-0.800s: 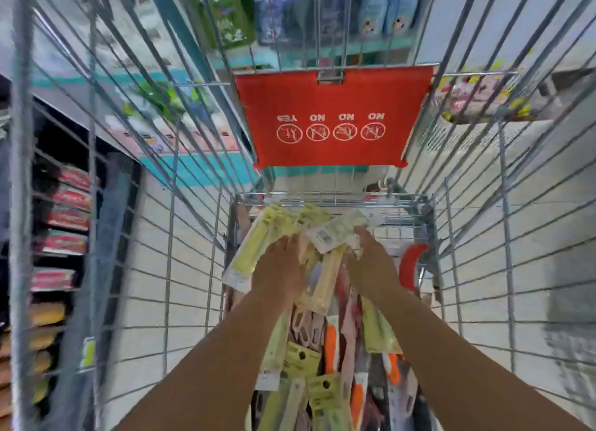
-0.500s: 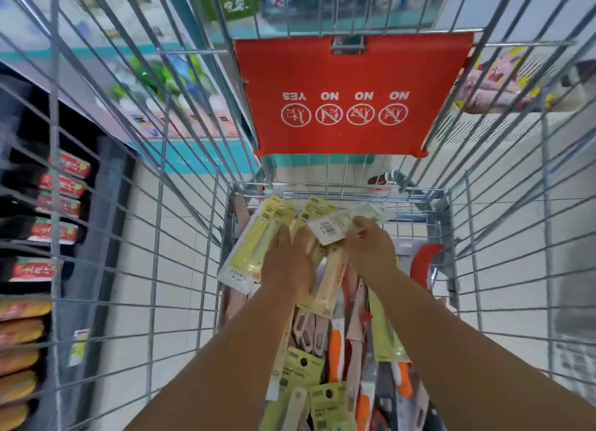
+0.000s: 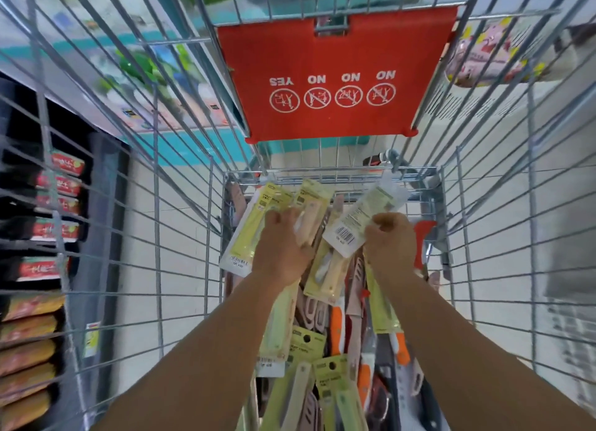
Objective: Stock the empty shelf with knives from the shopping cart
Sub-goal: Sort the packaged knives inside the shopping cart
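I look down into a wire shopping cart (image 3: 180, 204) whose floor is covered with packaged knives (image 3: 335, 340) in green, beige and orange. My left hand (image 3: 280, 250) grips two packs fanned out above the pile: a yellow-green knife pack (image 3: 250, 227) and a beige knife pack (image 3: 317, 237). My right hand (image 3: 388, 243) pinches a white-backed knife pack (image 3: 358, 221) by its lower edge, its barcode side facing me. Both forearms reach in from the bottom of the view.
The red child-seat flap (image 3: 332, 75) with safety icons hangs at the cart's far end. Through the left wire wall a dark store shelf (image 3: 48, 204) holds red and orange packets. Pale floor tiles show on both sides.
My right hand has drawn the white-backed pack away to the right and upward, apart from the two packs in my left hand. The view has tilted down slightly.
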Available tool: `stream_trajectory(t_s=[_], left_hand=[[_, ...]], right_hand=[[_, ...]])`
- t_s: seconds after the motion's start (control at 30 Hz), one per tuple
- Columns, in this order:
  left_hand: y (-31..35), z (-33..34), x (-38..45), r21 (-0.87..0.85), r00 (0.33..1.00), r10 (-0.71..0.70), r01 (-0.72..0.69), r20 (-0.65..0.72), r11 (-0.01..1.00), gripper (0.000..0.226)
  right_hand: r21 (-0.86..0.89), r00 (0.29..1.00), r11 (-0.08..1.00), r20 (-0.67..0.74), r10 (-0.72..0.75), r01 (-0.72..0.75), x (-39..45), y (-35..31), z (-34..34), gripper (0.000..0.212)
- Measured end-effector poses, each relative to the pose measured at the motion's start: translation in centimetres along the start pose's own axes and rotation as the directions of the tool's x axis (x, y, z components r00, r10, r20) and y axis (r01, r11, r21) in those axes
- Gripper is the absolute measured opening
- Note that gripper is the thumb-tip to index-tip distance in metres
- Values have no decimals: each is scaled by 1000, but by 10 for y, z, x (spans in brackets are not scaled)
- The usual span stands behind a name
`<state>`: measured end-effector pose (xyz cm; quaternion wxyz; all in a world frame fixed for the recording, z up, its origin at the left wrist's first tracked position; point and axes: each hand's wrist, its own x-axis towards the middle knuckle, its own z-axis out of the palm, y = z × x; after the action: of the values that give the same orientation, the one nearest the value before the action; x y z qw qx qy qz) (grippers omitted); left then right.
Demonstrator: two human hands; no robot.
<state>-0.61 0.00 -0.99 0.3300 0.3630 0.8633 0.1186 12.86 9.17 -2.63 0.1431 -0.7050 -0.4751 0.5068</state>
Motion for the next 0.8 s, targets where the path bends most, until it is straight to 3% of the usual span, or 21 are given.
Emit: stream_trajectory(t_s=[0.17, 0.37, 0.5, 0.57, 0.67, 0.73, 0.8], left_hand=[[2, -12, -4, -92, 995, 74, -80, -62, 993, 62], [7, -21, -18, -87, 994, 106, -105, 11, 991, 83], [5, -26, -33, -70, 988, 139, -134, 69, 988, 79], [8, -29, -35, -114, 974, 201, -189, 108, 975, 75], [17, -32, -37, -167, 942, 272, -242, 195, 956, 76], [22, -33, -39, -186, 932, 290, -252, 216, 950, 77], [26, -34, -39, -247, 940, 269, -215, 212, 945, 74]], right_hand=[[-35, 995, 996, -57, -78, 76, -22, -10, -7, 46], [-69, 994, 993, -49, -102, 99, -57, -27, -12, 84], [-171, 993, 981, -59, -99, 88, -84, -29, -10, 102], [-195, 996, 978, -40, -79, 69, -94, -28, -5, 96], [-262, 999, 964, -8, -54, 50, -100, -29, -2, 43], [-162, 1000, 987, -27, -8, 3, -99, -28, 0, 30], [11, 999, 999, -12, 45, -45, -95, -25, 0, 31]])
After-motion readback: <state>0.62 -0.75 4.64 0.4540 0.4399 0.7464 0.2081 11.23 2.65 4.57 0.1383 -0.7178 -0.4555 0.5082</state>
